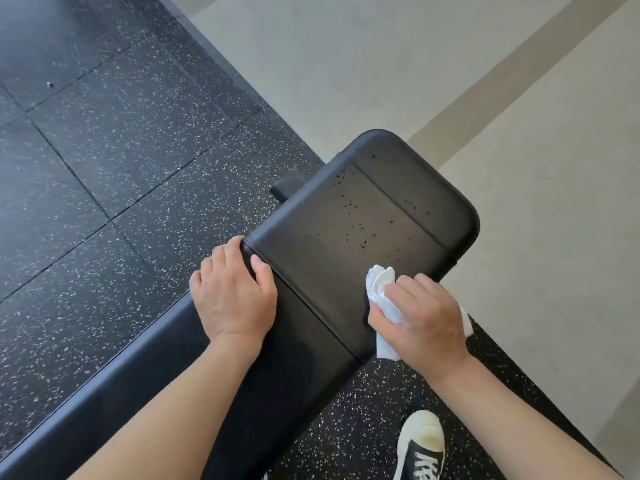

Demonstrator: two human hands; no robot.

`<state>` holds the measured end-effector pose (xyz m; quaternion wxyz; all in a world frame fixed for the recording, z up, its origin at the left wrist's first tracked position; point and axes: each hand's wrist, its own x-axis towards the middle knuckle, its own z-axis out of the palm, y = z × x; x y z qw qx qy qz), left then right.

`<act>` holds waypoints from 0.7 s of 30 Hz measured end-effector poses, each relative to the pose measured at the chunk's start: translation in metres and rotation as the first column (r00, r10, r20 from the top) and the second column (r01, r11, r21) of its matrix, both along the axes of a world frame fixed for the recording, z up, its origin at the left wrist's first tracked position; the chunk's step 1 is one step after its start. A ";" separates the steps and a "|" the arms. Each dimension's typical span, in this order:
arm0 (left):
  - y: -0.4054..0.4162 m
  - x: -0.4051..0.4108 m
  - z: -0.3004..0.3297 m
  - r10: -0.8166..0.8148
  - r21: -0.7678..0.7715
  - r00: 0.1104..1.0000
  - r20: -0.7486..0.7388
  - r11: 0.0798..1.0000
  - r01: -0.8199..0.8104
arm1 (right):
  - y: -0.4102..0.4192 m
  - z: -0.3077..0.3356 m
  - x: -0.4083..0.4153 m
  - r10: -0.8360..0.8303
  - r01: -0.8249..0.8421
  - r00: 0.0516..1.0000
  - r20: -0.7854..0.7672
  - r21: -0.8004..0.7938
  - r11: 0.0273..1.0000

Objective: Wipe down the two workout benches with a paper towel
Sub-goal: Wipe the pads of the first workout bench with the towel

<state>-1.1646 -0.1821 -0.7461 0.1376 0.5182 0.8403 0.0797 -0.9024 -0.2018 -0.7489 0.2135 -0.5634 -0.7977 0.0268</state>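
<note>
Speckled floor [104, 168] | bench [346, 220] partly cut off | right hand [422, 320] fingers clamped on paper towel [379, 289] | left hand [232, 289] fingers apart

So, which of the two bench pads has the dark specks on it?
The far seat pad, beyond the seam; specks dot its top. The near pad, under the left hand, looks speck-free.

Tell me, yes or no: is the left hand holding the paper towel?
No. The right hand grips the paper towel, while the left hand rests bare on the bench edge.
</note>
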 end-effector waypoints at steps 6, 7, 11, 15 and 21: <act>0.001 -0.002 -0.009 -0.004 0.017 0.999 -0.052 1.000 0.005 | 0.024 -0.007 -0.111 -0.023 0.031 0.987 -0.157 0.048 0.998; 0.001 -0.002 -0.009 -0.001 0.016 0.999 -0.049 1.000 0.002 | 0.029 -0.007 -0.122 -0.021 0.028 0.984 -0.175 0.038 0.999; 0.003 0.000 -0.007 0.004 0.024 0.999 -0.051 1.000 -0.003 | 0.033 -0.004 -0.122 0.055 -0.050 0.975 -0.217 0.028 0.998; 0.002 0.002 -0.006 -0.003 0.032 0.998 -0.059 0.999 0.005 | 0.045 -0.002 -0.059 0.108 -0.104 0.986 -0.130 0.044 0.994; 0.002 0.001 -0.007 0.007 0.049 0.999 -0.048 0.999 -0.005 | 0.073 -0.004 0.044 -0.082 0.080 0.996 0.018 0.125 0.989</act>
